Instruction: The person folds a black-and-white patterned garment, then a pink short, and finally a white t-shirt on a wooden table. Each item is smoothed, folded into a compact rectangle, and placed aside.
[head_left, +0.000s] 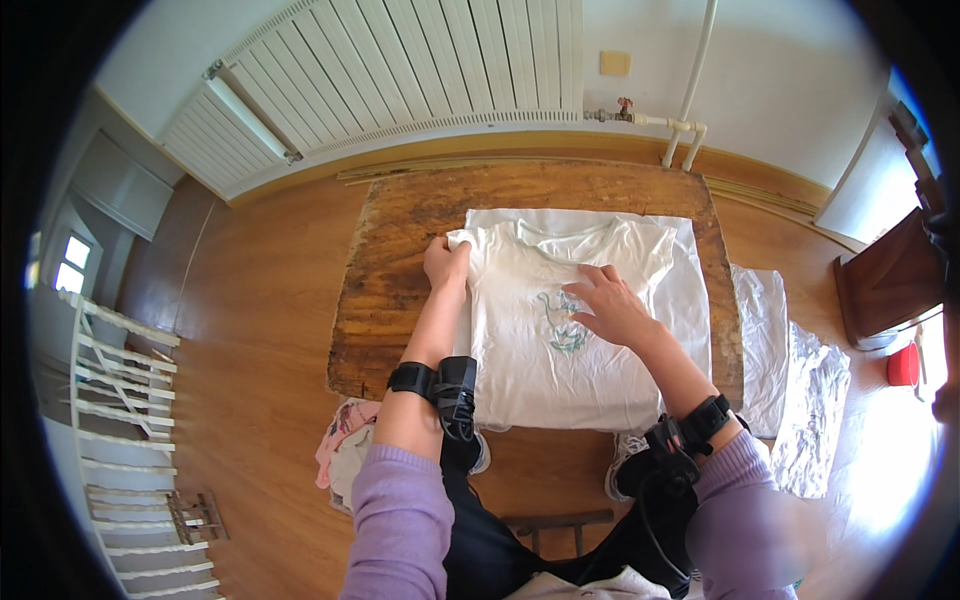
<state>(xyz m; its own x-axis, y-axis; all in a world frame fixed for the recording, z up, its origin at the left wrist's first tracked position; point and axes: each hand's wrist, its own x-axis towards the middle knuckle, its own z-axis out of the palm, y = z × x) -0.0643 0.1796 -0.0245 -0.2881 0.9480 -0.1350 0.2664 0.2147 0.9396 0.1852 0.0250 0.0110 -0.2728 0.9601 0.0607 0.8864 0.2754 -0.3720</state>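
Note:
A white short-sleeved T-shirt (517, 360) with green neck trim and a green printed design lies spread out, its neckline away from me. My left hand (448, 262) pinches the sleeve at the shirt's left side. Over the chest, just above the print, my right hand (609, 304) has its fingers apart; whether they touch the cloth I cannot tell. Beneath the shirt is a larger white sheet or bag (694, 300), showing at the top and right. Both rest on a worn wooden table (397, 277).
Pink and white clothes (349, 450) lie on the floor left of the table. Silvery-white bags (810, 405) are on the floor at right, with a red cup (903, 365) beyond. A radiator (420, 67) and pipes (679, 124) line the wall. White railings (124, 409) stand at left.

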